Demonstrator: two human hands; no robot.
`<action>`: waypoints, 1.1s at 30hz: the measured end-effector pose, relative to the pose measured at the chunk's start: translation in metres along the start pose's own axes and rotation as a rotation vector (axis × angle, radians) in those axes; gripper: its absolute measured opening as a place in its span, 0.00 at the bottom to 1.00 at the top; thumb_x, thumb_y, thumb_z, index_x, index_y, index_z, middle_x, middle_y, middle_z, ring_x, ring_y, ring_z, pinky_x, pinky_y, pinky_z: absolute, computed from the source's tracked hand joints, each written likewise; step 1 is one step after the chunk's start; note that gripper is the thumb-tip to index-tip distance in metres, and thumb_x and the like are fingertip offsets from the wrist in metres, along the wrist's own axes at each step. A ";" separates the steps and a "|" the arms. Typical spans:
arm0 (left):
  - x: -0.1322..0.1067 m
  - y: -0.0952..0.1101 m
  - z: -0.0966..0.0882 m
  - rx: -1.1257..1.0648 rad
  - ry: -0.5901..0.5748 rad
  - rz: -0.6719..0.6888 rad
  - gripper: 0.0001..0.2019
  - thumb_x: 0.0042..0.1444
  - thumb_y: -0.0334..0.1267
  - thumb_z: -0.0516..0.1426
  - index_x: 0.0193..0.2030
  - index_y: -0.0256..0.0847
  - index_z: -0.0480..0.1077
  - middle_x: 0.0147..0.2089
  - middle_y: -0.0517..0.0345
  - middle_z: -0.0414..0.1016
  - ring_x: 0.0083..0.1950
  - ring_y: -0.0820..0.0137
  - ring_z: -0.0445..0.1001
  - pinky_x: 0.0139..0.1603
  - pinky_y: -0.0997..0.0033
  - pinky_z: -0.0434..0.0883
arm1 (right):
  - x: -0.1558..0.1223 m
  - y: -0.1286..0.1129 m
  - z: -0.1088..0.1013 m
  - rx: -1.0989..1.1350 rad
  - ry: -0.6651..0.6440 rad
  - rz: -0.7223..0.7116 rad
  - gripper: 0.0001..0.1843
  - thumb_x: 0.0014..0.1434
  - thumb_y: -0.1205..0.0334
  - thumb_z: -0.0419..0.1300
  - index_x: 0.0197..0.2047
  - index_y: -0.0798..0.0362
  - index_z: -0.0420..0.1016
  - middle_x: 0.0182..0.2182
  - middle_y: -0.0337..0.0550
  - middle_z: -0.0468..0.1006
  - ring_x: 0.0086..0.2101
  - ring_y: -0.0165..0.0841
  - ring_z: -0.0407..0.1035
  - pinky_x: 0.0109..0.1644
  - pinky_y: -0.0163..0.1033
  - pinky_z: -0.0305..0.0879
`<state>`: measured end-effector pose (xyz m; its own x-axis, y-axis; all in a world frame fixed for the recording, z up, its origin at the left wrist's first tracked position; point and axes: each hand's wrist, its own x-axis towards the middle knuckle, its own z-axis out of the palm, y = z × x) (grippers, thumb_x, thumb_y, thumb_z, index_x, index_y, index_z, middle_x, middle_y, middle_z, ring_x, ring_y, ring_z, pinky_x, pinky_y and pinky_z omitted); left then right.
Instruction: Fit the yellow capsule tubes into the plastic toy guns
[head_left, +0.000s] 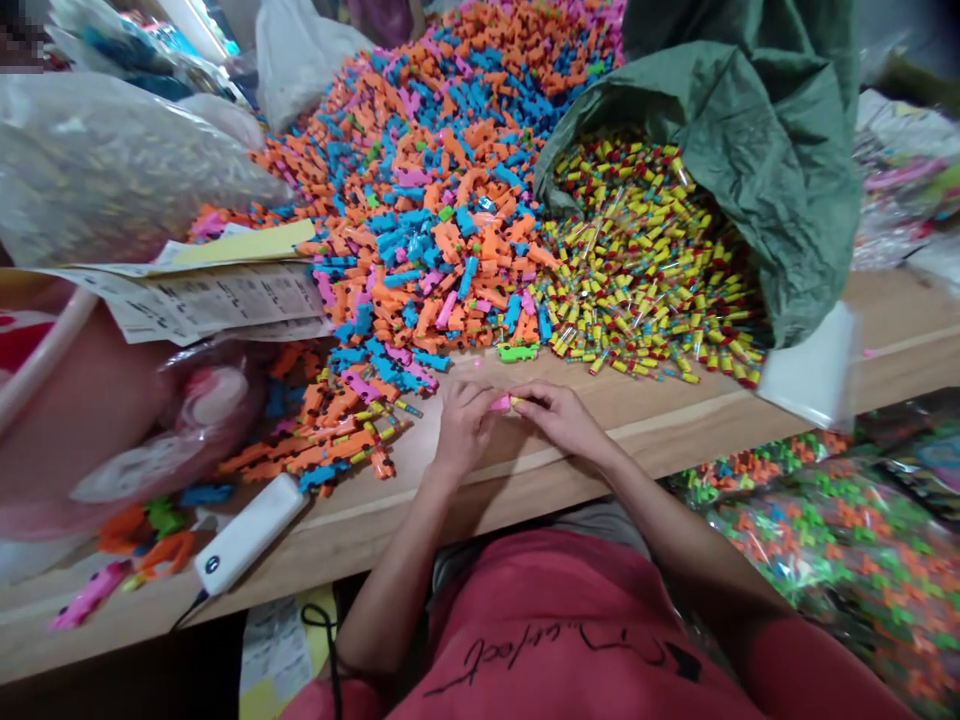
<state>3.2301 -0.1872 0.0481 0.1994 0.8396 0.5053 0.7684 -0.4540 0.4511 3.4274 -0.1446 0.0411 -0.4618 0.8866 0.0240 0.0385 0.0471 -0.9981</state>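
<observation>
My left hand point(461, 425) and my right hand point(559, 415) meet over the wooden table point(675, 420), near its front edge. The left fingers pinch a small pink plastic toy piece point(500, 403). The right fingers pinch a small yellow part against that piece's end; only a sliver of the part shows. A lone green toy piece point(517, 352) lies just beyond my hands. Behind it rises a big heap of orange, blue and pink toy pieces point(442, 190).
A green sack point(750, 130) spills several yellow-and-red tubes point(645, 270) at the right. Printed paper sheets point(217, 295) and clear plastic bags point(97, 170) crowd the left. A white power bank point(247, 533) with a cable lies at the front left. Bags of toy pieces point(840, 540) sit below the table at right.
</observation>
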 end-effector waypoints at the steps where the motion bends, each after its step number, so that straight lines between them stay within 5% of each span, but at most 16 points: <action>1: -0.001 -0.001 -0.001 0.003 -0.011 0.036 0.13 0.71 0.36 0.53 0.52 0.40 0.79 0.45 0.49 0.81 0.47 0.61 0.72 0.47 0.61 0.69 | 0.000 0.001 -0.001 0.001 -0.016 0.021 0.14 0.62 0.54 0.64 0.47 0.52 0.84 0.42 0.44 0.83 0.43 0.39 0.75 0.50 0.42 0.69; 5: -0.006 -0.003 -0.002 0.018 -0.077 0.113 0.15 0.72 0.35 0.51 0.54 0.42 0.79 0.47 0.48 0.81 0.49 0.59 0.71 0.47 0.59 0.67 | 0.000 0.006 -0.002 -0.117 -0.050 0.019 0.09 0.62 0.59 0.61 0.41 0.53 0.81 0.36 0.41 0.81 0.38 0.36 0.73 0.45 0.40 0.67; 9: -0.011 0.002 0.001 0.015 -0.127 0.048 0.16 0.71 0.36 0.50 0.54 0.44 0.79 0.48 0.48 0.81 0.50 0.59 0.73 0.50 0.58 0.68 | -0.002 0.003 0.007 -0.283 -0.038 -0.074 0.07 0.63 0.65 0.59 0.40 0.51 0.79 0.38 0.41 0.80 0.41 0.36 0.72 0.49 0.40 0.66; 13: -0.018 -0.005 -0.022 0.018 -0.094 -0.004 0.14 0.70 0.36 0.52 0.50 0.45 0.79 0.45 0.49 0.80 0.48 0.59 0.74 0.50 0.59 0.70 | -0.007 -0.007 0.001 -0.251 -0.110 -0.092 0.10 0.68 0.58 0.59 0.47 0.50 0.80 0.42 0.43 0.80 0.42 0.36 0.73 0.49 0.41 0.68; 18: -0.036 -0.049 -0.104 0.286 0.070 -0.271 0.10 0.64 0.44 0.61 0.50 0.46 0.78 0.48 0.49 0.78 0.51 0.55 0.73 0.53 0.54 0.70 | -0.012 0.006 -0.075 -0.532 0.147 -0.163 0.15 0.69 0.54 0.58 0.53 0.48 0.79 0.52 0.51 0.79 0.45 0.43 0.73 0.53 0.51 0.70; 21: -0.038 -0.070 -0.126 0.422 0.149 -0.415 0.15 0.62 0.43 0.62 0.55 0.45 0.77 0.54 0.46 0.76 0.57 0.51 0.70 0.59 0.49 0.67 | -0.010 0.032 -0.119 -0.781 0.227 -0.197 0.15 0.69 0.56 0.54 0.47 0.49 0.81 0.50 0.54 0.79 0.50 0.48 0.72 0.57 0.56 0.68; 24: -0.021 -0.080 -0.098 0.302 0.083 -0.375 0.14 0.64 0.36 0.58 0.55 0.44 0.78 0.54 0.48 0.76 0.56 0.55 0.70 0.61 0.51 0.66 | -0.008 0.051 -0.127 -0.904 0.168 -0.228 0.16 0.68 0.59 0.52 0.45 0.51 0.81 0.47 0.55 0.80 0.48 0.49 0.72 0.55 0.57 0.69; 29: 0.021 -0.096 -0.022 0.207 -0.094 -0.403 0.17 0.58 0.22 0.57 0.49 0.40 0.80 0.49 0.45 0.74 0.54 0.53 0.67 0.57 0.53 0.66 | -0.010 0.059 -0.098 -0.953 0.048 -0.290 0.16 0.69 0.60 0.51 0.48 0.52 0.80 0.47 0.55 0.81 0.49 0.49 0.72 0.55 0.55 0.68; 33: 0.029 -0.103 -0.002 0.233 -0.113 -0.482 0.14 0.58 0.24 0.61 0.49 0.39 0.80 0.52 0.42 0.72 0.57 0.50 0.66 0.58 0.51 0.65 | -0.013 0.056 -0.085 -0.956 0.011 -0.299 0.15 0.70 0.54 0.53 0.45 0.50 0.80 0.43 0.53 0.80 0.46 0.49 0.71 0.52 0.54 0.66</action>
<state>3.1553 -0.1167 0.0176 -0.1541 0.9688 0.1940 0.9006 0.0570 0.4309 3.5107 -0.1143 -0.0104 -0.5611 0.7817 0.2723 0.6206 0.6149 -0.4865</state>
